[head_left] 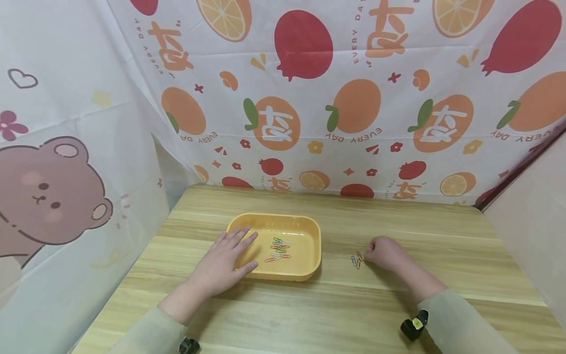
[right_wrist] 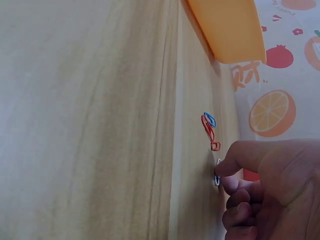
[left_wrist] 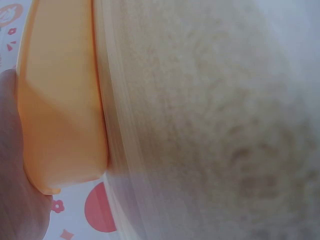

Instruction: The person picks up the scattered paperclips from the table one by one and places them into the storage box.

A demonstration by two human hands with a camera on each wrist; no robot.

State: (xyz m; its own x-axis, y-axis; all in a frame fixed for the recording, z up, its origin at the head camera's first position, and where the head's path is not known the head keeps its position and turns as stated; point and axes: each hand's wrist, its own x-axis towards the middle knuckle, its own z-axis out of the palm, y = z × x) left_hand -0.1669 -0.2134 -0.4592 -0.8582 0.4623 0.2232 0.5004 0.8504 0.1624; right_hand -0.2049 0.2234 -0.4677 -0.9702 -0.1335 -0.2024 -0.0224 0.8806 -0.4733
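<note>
My left hand (head_left: 223, 263) lies with spread fingers over the left side of a yellow plastic tray (head_left: 316, 263); the left wrist view shows the tray's outer wall (left_wrist: 65, 110) close up. Inside the tray is a small cluster of coloured paper clips (head_left: 278, 250). Right of the tray, my right hand (head_left: 386, 253) is down at the tabletop with its fingers curled. Its thumb and index finger pinch a white paper clip (right_wrist: 217, 172). Just beside these fingertips lie a blue paper clip (right_wrist: 210, 119) and red paper clips (right_wrist: 208, 128) on the wood.
The wooden table (head_left: 283, 314) ends at the back against a fruit-print cloth (head_left: 309, 123). A white cloth with a bear print (head_left: 53, 191) hangs along the left side, and a pale panel (head_left: 526, 216) stands on the right.
</note>
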